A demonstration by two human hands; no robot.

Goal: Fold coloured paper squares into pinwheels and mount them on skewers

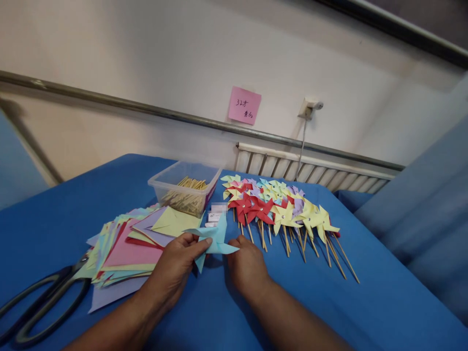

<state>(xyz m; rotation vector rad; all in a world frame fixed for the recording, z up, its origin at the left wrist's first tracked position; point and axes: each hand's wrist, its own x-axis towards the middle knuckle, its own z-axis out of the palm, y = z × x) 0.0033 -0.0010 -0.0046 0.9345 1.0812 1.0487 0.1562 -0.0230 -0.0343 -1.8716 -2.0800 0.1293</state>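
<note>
A light blue paper pinwheel point(217, 239) is pinched between the thumb and fingers of my left hand point(179, 261). Its blades are folded in toward the middle, and no stick shows on it. Close by its right-hand blade tip, my right hand point(248, 265) is closed, with the fingertips turned away from view; what they hold, if anything, is hidden. Just behind the pinwheel lies a small white box point(213, 218), partly blurred out. To the left of my left hand is a fanned pile of coloured paper squares point(135, 248), some of them cut.
A clear plastic tub point(164, 183) of thin wooden sticks point(190, 187) stands behind the paper. Several finished pinwheels on sticks point(283, 214) lie at the right. Black-handled scissors point(54, 297) rest at the front left. A radiator point(278, 163) runs along the wall behind the blue-covered table point(310, 307).
</note>
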